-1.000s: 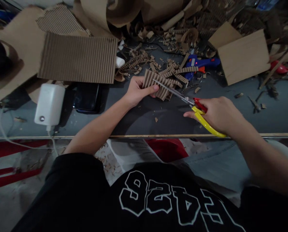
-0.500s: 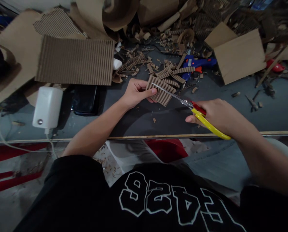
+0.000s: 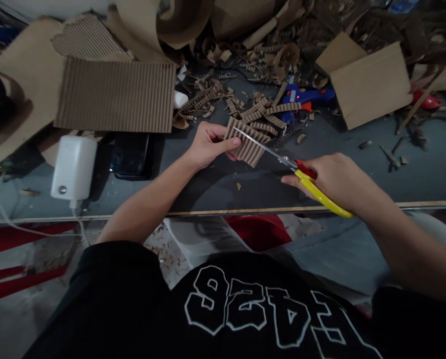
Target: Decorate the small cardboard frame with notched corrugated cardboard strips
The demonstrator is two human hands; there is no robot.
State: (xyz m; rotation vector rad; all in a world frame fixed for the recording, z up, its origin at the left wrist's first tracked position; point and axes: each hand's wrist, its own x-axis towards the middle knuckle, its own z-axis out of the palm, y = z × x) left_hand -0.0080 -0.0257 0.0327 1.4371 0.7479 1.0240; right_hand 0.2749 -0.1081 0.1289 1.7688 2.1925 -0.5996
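Observation:
Pinched between the thumb and fingers of my left hand (image 3: 211, 145) is a small piece of corrugated cardboard (image 3: 248, 151), held just above the table. My right hand (image 3: 329, 177) grips scissors (image 3: 316, 192) with yellow and red handles. Their blades point left and lie across the cardboard piece, the tip near my left thumb. How far the blades are apart is hard to see. Cut corrugated strips (image 3: 258, 109) lie just beyond the piece, beside a blue glue gun (image 3: 305, 95) with an orange trigger.
At left a larger corrugated sheet (image 3: 116, 94) lies behind a dark phone-like object (image 3: 131, 155) and a white power adapter (image 3: 74, 167) with a cable. Brown cardboard (image 3: 372, 85) sits at right. Scraps heap along the back. The table's front edge (image 3: 223, 213) runs near my body.
The scissors and my right hand have shifted slightly left, the blades reaching a little further across the cardboard piece. My left hand keeps its hold, almost still.

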